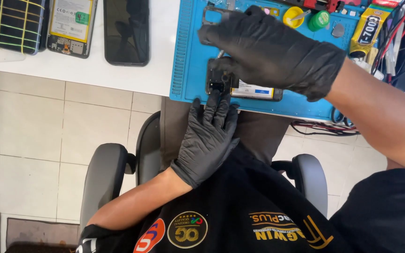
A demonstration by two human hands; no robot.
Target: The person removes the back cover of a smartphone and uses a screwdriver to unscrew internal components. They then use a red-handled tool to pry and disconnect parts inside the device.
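An opened phone (pixel 254 90), its back off and a white-labelled battery showing, lies on a blue work mat (pixel 188 56). My left hand (pixel 207 138), in a black glove, reaches up from my lap. Its stretched fingertips rest on the phone's near left end beside the camera part, without gripping it. My right hand (pixel 272 51), also gloved, hovers over the phone's left end. It is closed around a thin metal tool (pixel 220 54) whose tip points down at the phone. The hand hides most of the tool.
Three other phones (pixel 126 30) lie on the white table at the upper left, one of them with its back open. A yellow pot (pixel 292 16), a green pot (pixel 319 19), a yellow tube (pixel 368 29) and tangled cables (pixel 399 42) line the mat's far right. Chair armrests (pixel 104 178) and tiled floor lie below.
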